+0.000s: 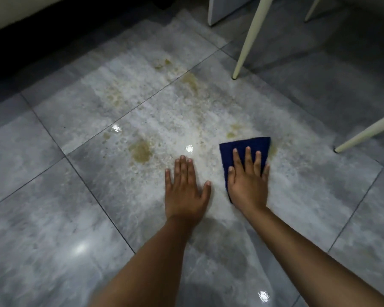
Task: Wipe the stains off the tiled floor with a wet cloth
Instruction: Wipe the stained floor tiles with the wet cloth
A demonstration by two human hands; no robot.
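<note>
Right hand (247, 180) lies flat, palm down, fingers (247, 159) spread, pressing on a dark blue cloth (245, 144). Not pinching it, just flat on top. Cloth lies on the floor (53, 196), its far edge and left side showing past the fingers, the rest under the palm. Whether it is wet cannot be told.

Left hand (185, 189) also flat, palm down, fingers together and thumb out, resting bare on the tiles just left of the cloth. Holds nothing. Both forearms reach in from the lower edge of the view.

Floor is grey marbled tile with thin dark grout lines, glossy, several bright light glints. A pale, wet-looking smeared patch covers the tiles around and beyond the hands. Yellow-brown stains sit in it: a big one (140, 151) left of and beyond the left hand, a small one (232, 132) just beyond the cloth's far edge, more (191, 82) further out near the grout line, plus faint specks scattered between.

Cream chair leg (246, 47) stands on the floor far right of centre; another chair leg (364, 135) slants in from the right edge, foot near the cloth's right. Dark wall base along the top left.
</note>
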